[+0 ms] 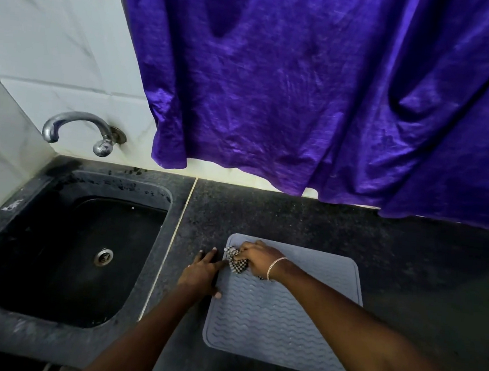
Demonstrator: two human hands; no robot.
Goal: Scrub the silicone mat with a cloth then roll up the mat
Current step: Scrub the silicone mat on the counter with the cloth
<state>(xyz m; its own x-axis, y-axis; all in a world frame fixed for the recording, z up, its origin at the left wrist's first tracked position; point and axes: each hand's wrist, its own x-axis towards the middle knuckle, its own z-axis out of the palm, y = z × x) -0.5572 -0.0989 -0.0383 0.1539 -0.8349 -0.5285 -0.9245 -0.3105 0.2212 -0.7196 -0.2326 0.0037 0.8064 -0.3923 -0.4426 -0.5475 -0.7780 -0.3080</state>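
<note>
A grey silicone mat (279,320) with wavy ridges lies flat on the dark stone counter, right of the sink. My right hand (259,259), with a bracelet at the wrist, is closed on a bunched black-and-white checkered cloth (237,262) and presses it on the mat's far left corner. My left hand (203,271) lies flat with fingers spread, palm down on the counter and the mat's left edge, its fingertips touching the cloth.
A black sink (65,259) with a metal drain sits to the left, and a chrome tap (81,130) juts from the white tiled wall above it. A purple curtain (318,88) hangs over the counter's back edge. Bare dark counter (420,272) lies right of the mat.
</note>
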